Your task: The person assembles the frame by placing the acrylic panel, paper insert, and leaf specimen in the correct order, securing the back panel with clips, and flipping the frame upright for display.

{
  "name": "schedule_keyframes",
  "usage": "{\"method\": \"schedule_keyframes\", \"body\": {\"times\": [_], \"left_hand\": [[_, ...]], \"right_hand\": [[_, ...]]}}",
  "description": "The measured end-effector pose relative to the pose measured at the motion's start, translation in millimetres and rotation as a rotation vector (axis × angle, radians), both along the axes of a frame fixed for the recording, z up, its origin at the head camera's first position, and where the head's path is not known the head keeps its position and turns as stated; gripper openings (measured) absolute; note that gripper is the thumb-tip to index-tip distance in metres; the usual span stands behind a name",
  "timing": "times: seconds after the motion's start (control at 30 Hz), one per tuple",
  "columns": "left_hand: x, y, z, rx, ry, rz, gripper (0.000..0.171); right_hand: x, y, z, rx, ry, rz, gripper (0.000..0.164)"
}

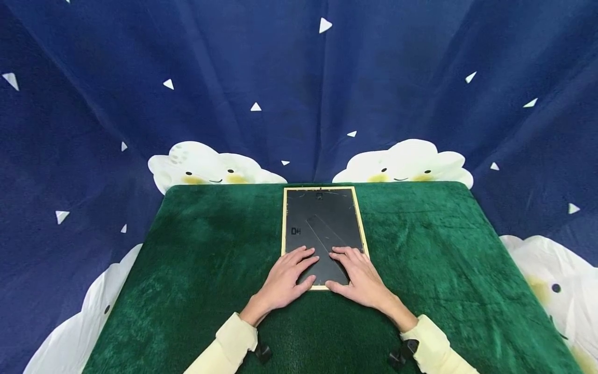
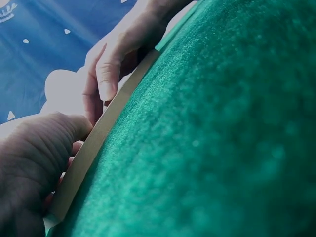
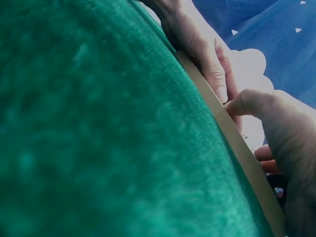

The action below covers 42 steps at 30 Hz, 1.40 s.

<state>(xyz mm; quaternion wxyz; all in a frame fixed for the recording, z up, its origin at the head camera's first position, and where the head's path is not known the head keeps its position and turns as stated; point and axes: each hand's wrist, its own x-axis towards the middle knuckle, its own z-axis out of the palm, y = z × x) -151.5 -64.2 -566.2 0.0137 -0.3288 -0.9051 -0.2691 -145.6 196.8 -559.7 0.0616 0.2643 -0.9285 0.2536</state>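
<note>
A picture frame (image 1: 322, 205) lies face down on the green cloth, its black back and light wooden rim upward. A slanted stand leg (image 1: 322, 228) lies flat against the backing, and small hangers show at the top and left. My left hand (image 1: 288, 276) rests over the near left corner, fingers spread on the backing, thumb by the near edge. Mirroring it, my right hand (image 1: 361, 276) lies over the near right corner. Both wrist views show the wooden near edge (image 2: 89, 153) from the side, with the thumbs at its top.
Green plush cloth (image 1: 210, 234) covers the table on both sides of the frame. Behind it hangs a blue curtain (image 1: 289, 67) with white triangles and smiling clouds. Small black devices (image 1: 263, 354) sit at the wrists below the cream sleeves (image 1: 229, 343).
</note>
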Motion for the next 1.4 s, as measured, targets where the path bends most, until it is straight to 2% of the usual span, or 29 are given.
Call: {"method": "schedule_keyframes", "body": {"times": [0.17,0.37,0.5,0.7,0.9,1.17,1.4], "left_hand": [[0.5,0.5,0.0,0.01,-0.001,-0.009,0.052],[1.0,-0.3,0.8,0.021,0.002,-0.011,0.052],[1.5,-1.6,0.3,0.018,-0.003,0.004,0.051],[2.2,-0.6,-2.9,0.025,0.042,0.003,0.05],[2.1,0.7,-2.3,0.049,0.034,0.001,0.05],[2.3,2.1,-6.0,0.051,0.078,-0.001,0.049],[0.9,1.2,-4.1,0.045,0.084,-0.003,0.05]], "right_hand": [[0.3,-0.5,1.9,-0.008,-0.025,-0.009,0.073],[-0.8,-1.0,2.9,-0.016,-0.057,-0.02,0.083],[-3.6,-2.4,5.5,-0.065,-0.075,-0.002,0.09],[-5.6,-3.6,10.1,-0.126,-0.152,0.003,0.095],[-7.4,-6.5,13.7,-0.12,-0.196,-0.028,0.093],[-9.9,-9.5,21.2,-0.105,-0.335,-0.053,0.095],[-13.7,-10.5,23.7,-0.096,-0.366,-0.059,0.095]]}}
